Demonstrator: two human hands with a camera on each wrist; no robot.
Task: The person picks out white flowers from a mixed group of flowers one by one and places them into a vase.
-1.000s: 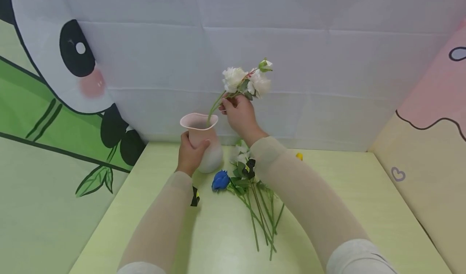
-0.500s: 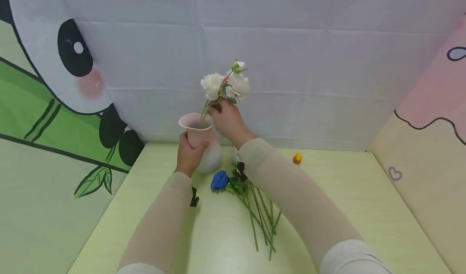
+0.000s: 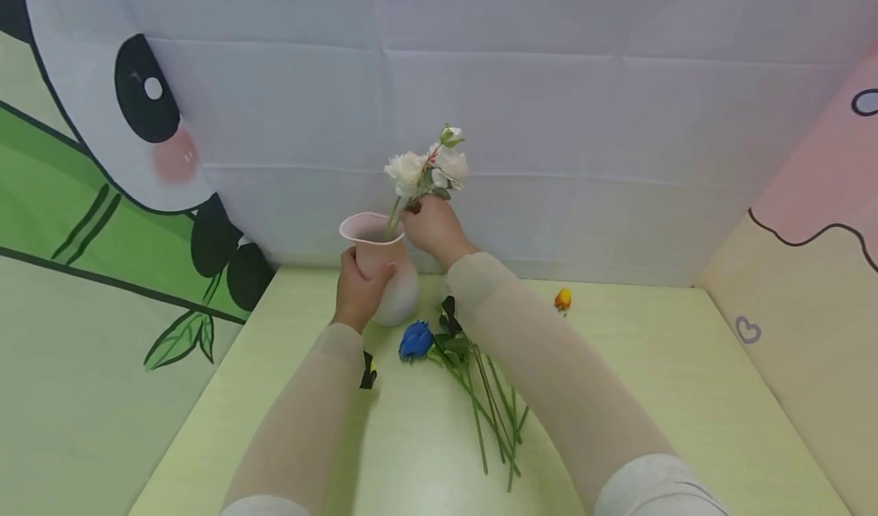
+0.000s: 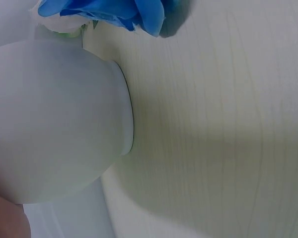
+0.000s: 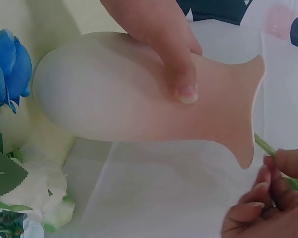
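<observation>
A pink-to-white vase (image 3: 394, 287) with a wavy rim stands upright at the back left of the table. My left hand (image 3: 358, 293) grips its neck, thumb across the front. Just right of the rim, my right hand (image 3: 434, 229) pinches the green stem (image 5: 265, 145) of a white flower spray (image 3: 427, 169); the stem's lower end goes into the vase mouth. Two white blooms and a bud top the spray, above the hand. In the right wrist view, my left thumb (image 5: 185, 84) lies against the vase wall. Inside the vase, the stem's end is hidden.
A blue rose (image 3: 415, 341) lies right in front of the vase, among several green stems (image 3: 490, 417) on the table. Farther right lies an orange-yellow bud (image 3: 563, 299). My right sleeve (image 3: 549, 356) covers part of the pile. A pale cloth wall (image 3: 583, 120) rises behind.
My right hand has moved left and slightly down with the white flower spray, nearer the vase mouth. The orange-yellow bud has come into fuller view. My left hand stays on the vase.
</observation>
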